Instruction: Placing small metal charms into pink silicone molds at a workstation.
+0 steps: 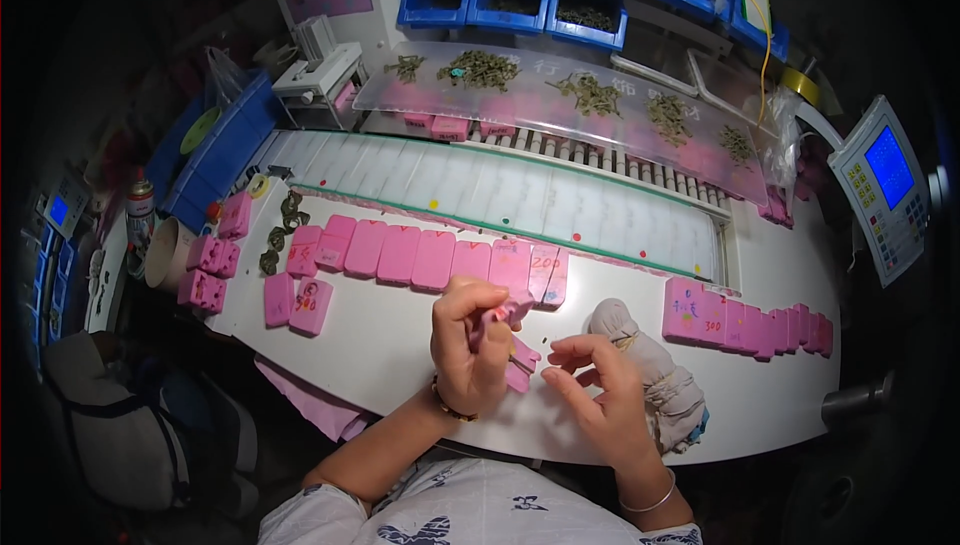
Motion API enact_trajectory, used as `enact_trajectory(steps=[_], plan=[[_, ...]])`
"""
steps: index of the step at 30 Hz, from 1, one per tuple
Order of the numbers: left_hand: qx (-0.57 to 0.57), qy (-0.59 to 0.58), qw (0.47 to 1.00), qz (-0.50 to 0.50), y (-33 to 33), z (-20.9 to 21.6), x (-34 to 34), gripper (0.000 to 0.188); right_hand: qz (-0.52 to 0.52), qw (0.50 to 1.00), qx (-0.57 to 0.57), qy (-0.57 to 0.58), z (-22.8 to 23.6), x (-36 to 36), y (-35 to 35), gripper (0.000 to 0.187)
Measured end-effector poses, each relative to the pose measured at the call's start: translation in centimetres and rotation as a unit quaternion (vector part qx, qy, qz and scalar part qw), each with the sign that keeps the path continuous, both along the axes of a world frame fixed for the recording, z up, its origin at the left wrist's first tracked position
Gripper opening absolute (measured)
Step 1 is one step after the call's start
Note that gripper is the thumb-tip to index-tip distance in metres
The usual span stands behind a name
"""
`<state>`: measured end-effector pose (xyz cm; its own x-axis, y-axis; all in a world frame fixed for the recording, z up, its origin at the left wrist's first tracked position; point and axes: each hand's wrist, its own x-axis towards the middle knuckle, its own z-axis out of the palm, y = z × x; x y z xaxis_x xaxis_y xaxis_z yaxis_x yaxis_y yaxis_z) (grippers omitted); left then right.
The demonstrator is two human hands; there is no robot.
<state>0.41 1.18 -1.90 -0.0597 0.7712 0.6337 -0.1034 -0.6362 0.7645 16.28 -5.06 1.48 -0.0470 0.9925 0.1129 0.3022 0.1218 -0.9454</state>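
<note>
Left hand (468,345): grips a pink piece (517,307) between thumb and fingers
Right hand (605,397): half-curled, thumb apart, just right of it
Pink blocks (434,261): beyond left hand, some bearing red handwriting

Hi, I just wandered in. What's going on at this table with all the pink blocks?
A person sits or stands at a white table, gripping a pink piece in the left hand. The right hand is beside it, fingers partly curled, with nothing visible in its grasp. Beyond the hands is a row of pink blocks; more pink blocks stand to the right, past a pale cloth bundle.
</note>
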Motion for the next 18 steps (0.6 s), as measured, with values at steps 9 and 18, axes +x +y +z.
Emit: enact_trajectory(steps=[9,18], plan=[[0.263,0.201,0.943,0.028,-1.9,0.9,0.7,0.045,0.051,0.917,-0.146,0.368,-0.9,-0.4,-0.2,0.042],[-0.393,0.015,0.834,-0.388,-1.2,3.1,0.2,0.055,0.091,0.969,0.203,-0.104,2.6,3.4,1.5,0.041]])
